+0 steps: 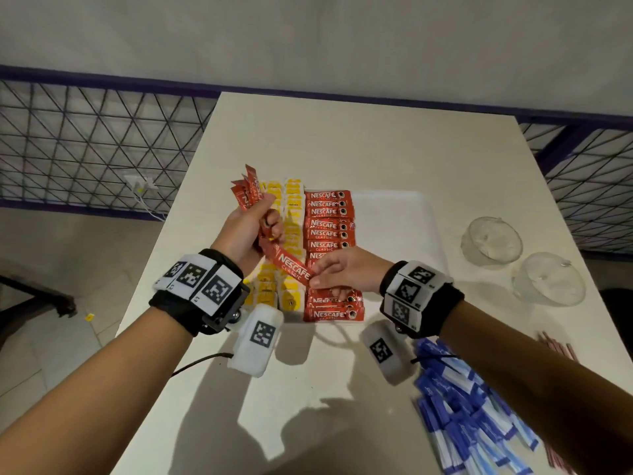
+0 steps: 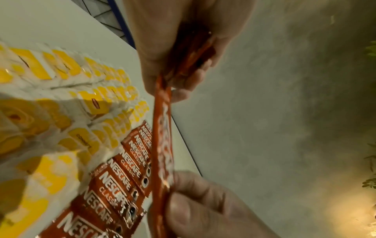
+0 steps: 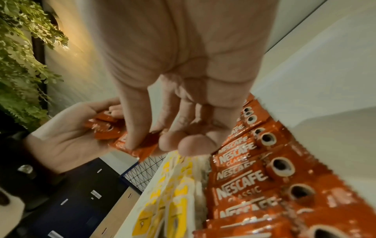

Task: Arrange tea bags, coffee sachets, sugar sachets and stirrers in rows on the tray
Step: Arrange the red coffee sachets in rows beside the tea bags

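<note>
My left hand [image 1: 250,231] grips a bunch of red coffee sachets [image 1: 247,192] above the tray's left side. One red sachet [image 1: 290,265] sticks out of the bunch, and my right hand [image 1: 337,274] pinches its free end between thumb and fingers. In the left wrist view this sachet [image 2: 162,136] runs between both hands. On the white tray [image 1: 404,217] lie rows of yellow tea bags [image 1: 291,234] and one row of red coffee sachets [image 1: 329,214]. Blue-and-white sugar sachets [image 1: 469,409] are heaped on the table at the near right, with brown stirrers [image 1: 558,347] beside them.
Two clear glass bowls [image 1: 491,241] [image 1: 548,282] stand on the white table [image 1: 342,138] to the right of the tray. A wire-mesh railing [image 1: 85,138] runs behind and beside the table. The tray's right half shows bare white surface.
</note>
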Demonstrator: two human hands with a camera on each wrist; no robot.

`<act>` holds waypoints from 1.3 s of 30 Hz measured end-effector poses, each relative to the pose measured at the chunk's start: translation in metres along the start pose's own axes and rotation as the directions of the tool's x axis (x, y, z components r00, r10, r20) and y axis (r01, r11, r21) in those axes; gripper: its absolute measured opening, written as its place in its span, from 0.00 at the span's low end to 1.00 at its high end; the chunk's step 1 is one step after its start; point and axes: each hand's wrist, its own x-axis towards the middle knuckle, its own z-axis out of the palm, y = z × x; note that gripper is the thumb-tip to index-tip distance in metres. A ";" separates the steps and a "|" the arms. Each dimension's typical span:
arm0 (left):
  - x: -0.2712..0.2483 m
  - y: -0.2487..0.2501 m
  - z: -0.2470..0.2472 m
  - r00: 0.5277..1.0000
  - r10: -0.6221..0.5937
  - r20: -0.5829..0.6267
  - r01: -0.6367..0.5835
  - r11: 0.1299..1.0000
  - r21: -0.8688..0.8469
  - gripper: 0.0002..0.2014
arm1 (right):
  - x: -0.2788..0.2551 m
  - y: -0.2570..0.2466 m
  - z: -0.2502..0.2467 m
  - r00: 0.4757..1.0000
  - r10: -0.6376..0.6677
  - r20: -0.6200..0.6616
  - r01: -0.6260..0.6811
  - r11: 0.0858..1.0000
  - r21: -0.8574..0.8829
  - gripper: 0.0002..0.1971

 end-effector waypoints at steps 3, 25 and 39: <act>-0.001 0.004 -0.013 0.996 0.035 -0.081 -0.027 0.995 0.100 0.13 | -0.004 0.006 -0.010 0.999 0.018 -0.048 -0.017 0.999 0.028 0.07; -0.001 -0.020 -0.033 0.980 -0.187 -0.075 0.201 0.920 0.336 0.14 | 0.038 0.032 -0.048 0.884 0.033 -0.467 -0.074 0.995 -0.071 0.08; 0.003 -0.025 -0.022 0.970 -0.242 -0.019 0.234 0.910 0.343 0.14 | 0.046 0.038 -0.047 0.906 -0.064 -0.419 -0.115 0.915 -0.388 0.14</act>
